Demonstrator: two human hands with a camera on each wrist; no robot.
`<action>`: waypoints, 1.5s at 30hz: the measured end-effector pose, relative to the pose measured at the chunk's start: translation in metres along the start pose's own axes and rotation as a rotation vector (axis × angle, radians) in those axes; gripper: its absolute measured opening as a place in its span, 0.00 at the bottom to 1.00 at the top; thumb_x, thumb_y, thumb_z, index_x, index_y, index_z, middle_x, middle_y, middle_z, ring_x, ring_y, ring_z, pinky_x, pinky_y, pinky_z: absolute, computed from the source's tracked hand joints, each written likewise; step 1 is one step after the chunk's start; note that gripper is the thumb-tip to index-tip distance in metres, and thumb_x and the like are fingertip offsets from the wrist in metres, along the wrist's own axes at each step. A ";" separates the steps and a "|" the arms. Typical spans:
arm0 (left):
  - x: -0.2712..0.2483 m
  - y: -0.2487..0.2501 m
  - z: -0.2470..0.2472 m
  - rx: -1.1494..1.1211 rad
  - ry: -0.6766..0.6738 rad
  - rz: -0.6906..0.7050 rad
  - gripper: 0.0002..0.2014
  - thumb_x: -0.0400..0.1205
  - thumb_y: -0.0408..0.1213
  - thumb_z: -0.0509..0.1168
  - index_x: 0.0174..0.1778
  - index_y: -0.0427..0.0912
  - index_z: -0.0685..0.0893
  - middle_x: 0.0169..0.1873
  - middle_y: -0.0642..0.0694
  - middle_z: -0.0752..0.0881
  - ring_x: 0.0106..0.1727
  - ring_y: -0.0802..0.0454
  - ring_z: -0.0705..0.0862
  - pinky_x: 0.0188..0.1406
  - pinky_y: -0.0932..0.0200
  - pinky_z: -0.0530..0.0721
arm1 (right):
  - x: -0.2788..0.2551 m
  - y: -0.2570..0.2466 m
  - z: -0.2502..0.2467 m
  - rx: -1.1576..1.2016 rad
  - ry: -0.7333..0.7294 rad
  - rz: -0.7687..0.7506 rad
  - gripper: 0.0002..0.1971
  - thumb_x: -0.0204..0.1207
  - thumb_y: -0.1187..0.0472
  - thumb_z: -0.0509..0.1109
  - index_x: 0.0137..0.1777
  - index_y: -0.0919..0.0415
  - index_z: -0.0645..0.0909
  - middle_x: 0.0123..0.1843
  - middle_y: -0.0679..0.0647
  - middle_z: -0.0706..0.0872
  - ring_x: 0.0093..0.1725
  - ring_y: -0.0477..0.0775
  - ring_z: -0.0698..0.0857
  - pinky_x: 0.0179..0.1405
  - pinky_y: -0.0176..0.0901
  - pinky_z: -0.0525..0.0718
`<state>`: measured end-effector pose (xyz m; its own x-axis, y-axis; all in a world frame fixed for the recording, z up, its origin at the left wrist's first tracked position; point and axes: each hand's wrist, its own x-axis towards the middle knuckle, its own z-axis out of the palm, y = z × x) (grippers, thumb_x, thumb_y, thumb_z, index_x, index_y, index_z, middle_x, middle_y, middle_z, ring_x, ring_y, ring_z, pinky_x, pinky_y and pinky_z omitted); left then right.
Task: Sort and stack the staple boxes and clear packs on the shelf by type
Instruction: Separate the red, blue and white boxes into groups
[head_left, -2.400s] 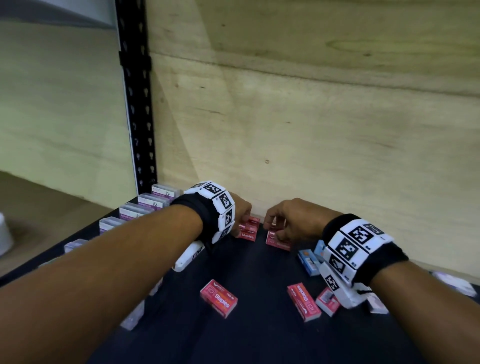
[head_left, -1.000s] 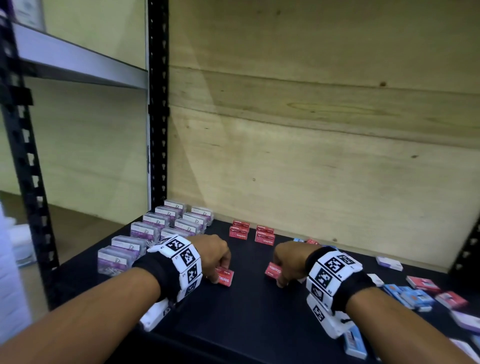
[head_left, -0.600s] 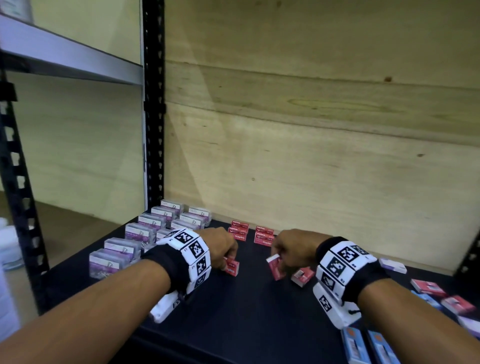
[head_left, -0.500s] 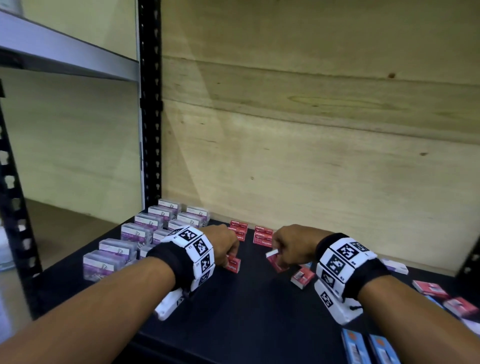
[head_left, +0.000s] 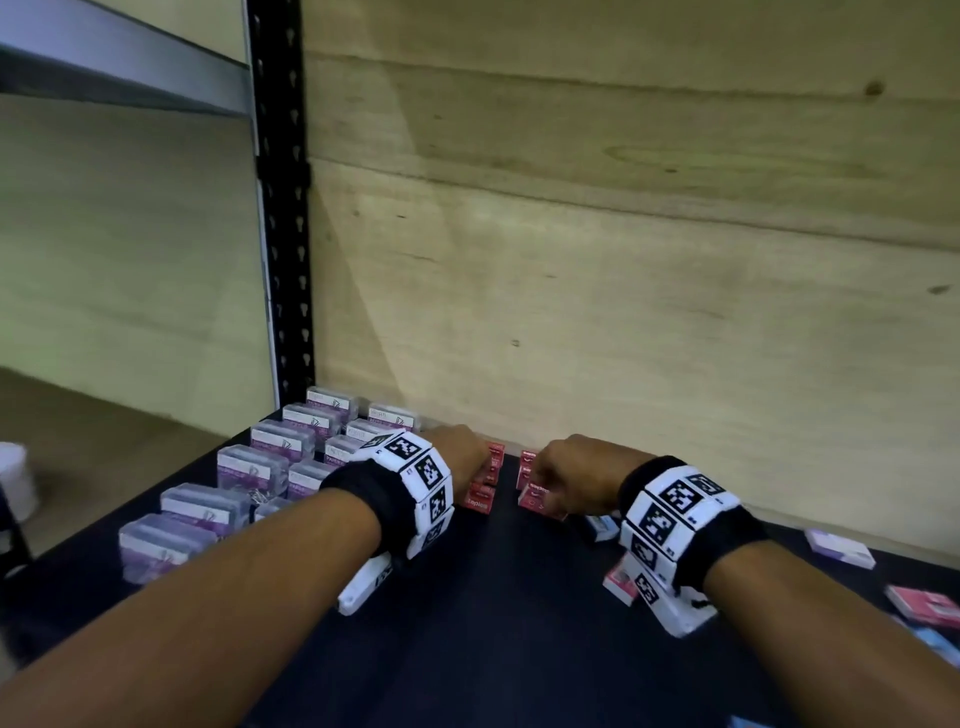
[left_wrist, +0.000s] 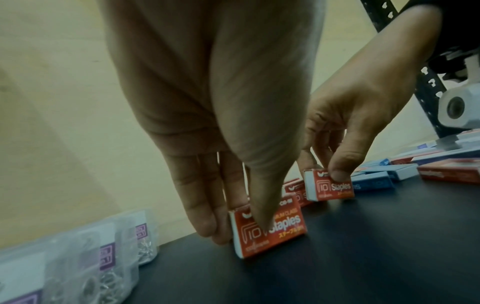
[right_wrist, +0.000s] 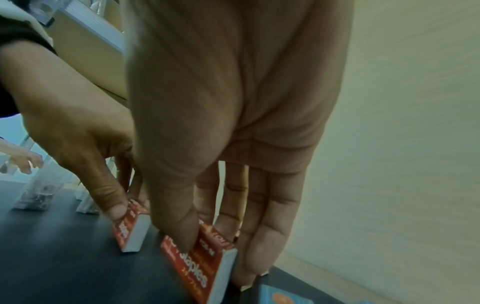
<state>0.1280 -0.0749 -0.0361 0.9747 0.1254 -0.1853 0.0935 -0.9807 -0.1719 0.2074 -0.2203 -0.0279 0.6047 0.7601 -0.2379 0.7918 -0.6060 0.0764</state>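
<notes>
My left hand (head_left: 470, 460) pinches a red staple box (left_wrist: 272, 226) between thumb and fingers, and the box stands on its long edge on the black shelf (head_left: 493, 623). My right hand (head_left: 550, 475) pinches a second red staple box (right_wrist: 197, 267) the same way, a little to the right. Both boxes sit near the back wall, just in front of two low stacks of red boxes (head_left: 494, 457). Clear packs (head_left: 254, 462) with purple labels stand in rows to the left.
Blue staple boxes (left_wrist: 374, 181) and more red ones (head_left: 922, 603) lie scattered on the right of the shelf. A white-purple box (head_left: 839, 548) lies by the plywood back wall (head_left: 623, 312). A black upright post (head_left: 283, 208) stands at the back left corner.
Each hand picked up a red box from mid-shelf and carried it back toward the wall. Both boxes now stand on edge just in front of the red stacks.
</notes>
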 end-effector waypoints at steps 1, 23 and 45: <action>0.002 -0.002 0.001 -0.002 0.008 0.001 0.17 0.83 0.30 0.65 0.69 0.39 0.81 0.64 0.39 0.82 0.63 0.41 0.84 0.60 0.54 0.81 | 0.002 0.000 0.000 -0.002 0.001 -0.002 0.06 0.78 0.55 0.73 0.45 0.54 0.79 0.44 0.52 0.85 0.44 0.57 0.83 0.39 0.44 0.77; 0.002 -0.008 0.001 -0.051 0.083 0.002 0.18 0.79 0.39 0.72 0.65 0.47 0.84 0.60 0.44 0.85 0.57 0.43 0.86 0.55 0.51 0.85 | 0.008 0.010 0.000 0.072 0.033 0.003 0.12 0.79 0.54 0.73 0.60 0.54 0.86 0.56 0.51 0.89 0.53 0.53 0.87 0.56 0.47 0.85; 0.008 -0.008 0.000 -0.061 0.101 0.022 0.14 0.80 0.38 0.71 0.61 0.49 0.84 0.58 0.45 0.84 0.55 0.44 0.85 0.52 0.51 0.84 | 0.005 0.017 0.000 0.137 0.029 -0.013 0.11 0.79 0.56 0.73 0.61 0.54 0.85 0.57 0.50 0.89 0.54 0.52 0.87 0.56 0.44 0.84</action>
<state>0.1348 -0.0657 -0.0358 0.9918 0.0911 -0.0897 0.0811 -0.9908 -0.1088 0.2234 -0.2269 -0.0278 0.5984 0.7734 -0.2093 0.7816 -0.6209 -0.0597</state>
